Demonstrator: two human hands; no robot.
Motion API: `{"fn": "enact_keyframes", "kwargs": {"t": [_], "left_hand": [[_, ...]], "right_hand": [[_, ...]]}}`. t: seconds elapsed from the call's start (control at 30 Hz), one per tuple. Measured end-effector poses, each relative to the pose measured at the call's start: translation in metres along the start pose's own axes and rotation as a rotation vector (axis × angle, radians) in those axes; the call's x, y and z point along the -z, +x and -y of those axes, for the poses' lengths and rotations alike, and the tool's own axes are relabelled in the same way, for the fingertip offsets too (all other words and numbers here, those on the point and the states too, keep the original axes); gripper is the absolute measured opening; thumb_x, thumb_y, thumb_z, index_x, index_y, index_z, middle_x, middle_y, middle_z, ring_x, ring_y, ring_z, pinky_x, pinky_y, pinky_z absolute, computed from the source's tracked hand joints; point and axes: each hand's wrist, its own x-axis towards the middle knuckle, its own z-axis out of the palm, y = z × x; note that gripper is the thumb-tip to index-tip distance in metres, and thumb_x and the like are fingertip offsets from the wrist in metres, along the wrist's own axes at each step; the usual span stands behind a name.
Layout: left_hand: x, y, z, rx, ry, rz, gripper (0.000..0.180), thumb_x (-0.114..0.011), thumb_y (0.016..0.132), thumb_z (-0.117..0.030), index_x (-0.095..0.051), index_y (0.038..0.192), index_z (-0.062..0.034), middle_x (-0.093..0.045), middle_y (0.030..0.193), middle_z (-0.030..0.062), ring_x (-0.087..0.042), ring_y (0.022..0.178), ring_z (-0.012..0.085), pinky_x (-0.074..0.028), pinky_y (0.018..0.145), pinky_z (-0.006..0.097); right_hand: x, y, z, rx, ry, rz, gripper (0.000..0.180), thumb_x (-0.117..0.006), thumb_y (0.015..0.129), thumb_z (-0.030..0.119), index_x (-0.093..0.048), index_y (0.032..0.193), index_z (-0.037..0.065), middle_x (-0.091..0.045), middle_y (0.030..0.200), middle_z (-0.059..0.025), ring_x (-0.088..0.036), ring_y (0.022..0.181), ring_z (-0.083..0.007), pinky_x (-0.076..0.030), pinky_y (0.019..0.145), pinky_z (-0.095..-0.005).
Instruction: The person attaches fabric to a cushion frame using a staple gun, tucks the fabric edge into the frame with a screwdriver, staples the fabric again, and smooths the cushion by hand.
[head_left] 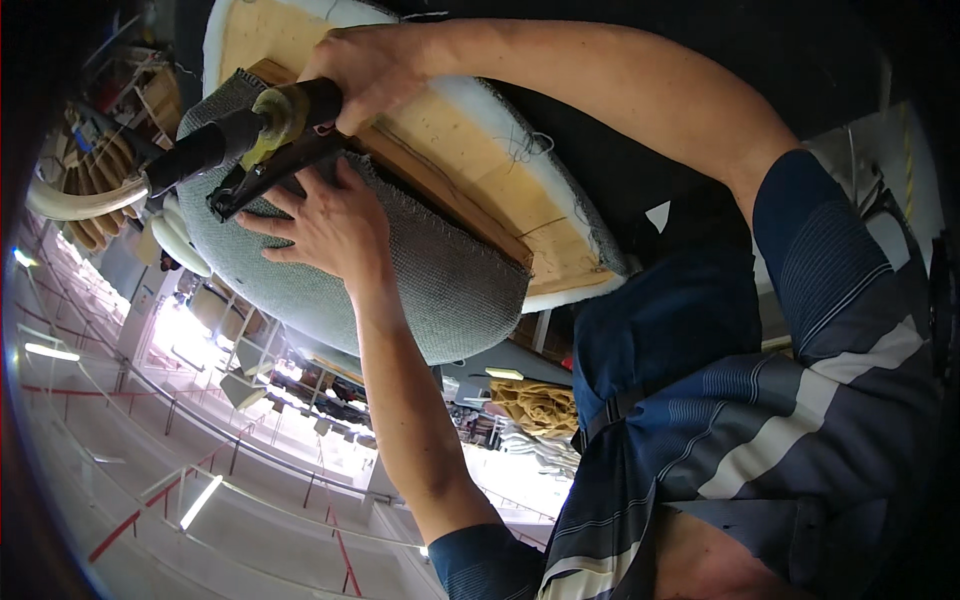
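Note:
A black and yellow air staple gun (pixel 278 118) is gripped in my right hand (pixel 372 78), its fingers closed around the end away from the hose. My left hand (pixel 335 218) lies with fingers spread on the grey woven fabric (pixel 430 270), just below the gun. That fabric covers a rounded upholstered piece with a frayed edge along a wooden strip (pixel 450 200). Beyond the strip is a bare plywood panel (pixel 480 140), bordered by white padding (pixel 495 105). Where the gun's nose meets the piece is hidden by my right hand.
A pale hose (pixel 85 205) curves away from the gun at the far left. Behind it hang several brown rounded pieces (pixel 100 175). A dark surface (pixel 600 110) lies beyond the panel, with a white scrap (pixel 658 215) on it. Mustard-coloured cloth (pixel 535 408) is piled near my waist.

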Motion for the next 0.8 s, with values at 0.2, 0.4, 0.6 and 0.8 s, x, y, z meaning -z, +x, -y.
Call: {"fn": "enact_keyframes", "kwargs": {"t": [0.2,0.4,0.6,0.8], "left_hand": [[0.0,0.001,-0.005,0.004,-0.012,-0.017,0.053,-0.061,0.089,-0.046,-0.055,0.134,-0.019,-0.036,0.15,0.0237,-0.015,0.14,0.0609,-0.026,0.099,0.079],[-0.002,0.001,0.002,0.007,0.082,0.055,0.061,-0.057,0.088,-0.056,-0.05,0.139,-0.0243,-0.029,0.154,0.0219,-0.015,0.141,0.0585,-0.028,0.098,0.079],[-0.001,0.002,0.0,0.003,0.059,0.019,0.063,-0.06,0.087,-0.054,-0.051,0.139,-0.0207,-0.028,0.154,0.0233,-0.014,0.141,0.0589,-0.028,0.097,0.08],[-0.004,-0.001,0.001,0.019,-0.021,-0.008,0.06,-0.065,0.086,-0.046,-0.054,0.138,-0.018,-0.033,0.152,0.0255,-0.016,0.14,0.0605,-0.024,0.099,0.079]], "right_hand": [[-0.003,0.002,-0.002,0.105,-0.052,-0.046,0.013,-0.068,0.066,0.01,-0.065,0.077,0.003,-0.062,0.061,-0.007,-0.057,0.056,-0.0147,-0.046,0.059,-0.0338],[0.008,-0.018,0.007,-0.051,-0.056,-0.037,0.014,-0.066,0.066,0.01,-0.068,0.079,0.003,-0.064,0.063,-0.0078,-0.06,0.058,-0.0162,-0.048,0.059,-0.0336],[0.007,-0.017,0.004,-0.034,-0.023,-0.055,0.014,-0.066,0.067,0.009,-0.069,0.08,0.004,-0.063,0.062,-0.0071,-0.059,0.058,-0.0161,-0.047,0.058,-0.0328],[-0.005,-0.015,0.006,0.054,0.04,-0.041,0.011,-0.066,0.066,0.008,-0.065,0.075,0.002,-0.062,0.061,-0.0069,-0.059,0.057,-0.016,-0.047,0.058,-0.0337]]}}
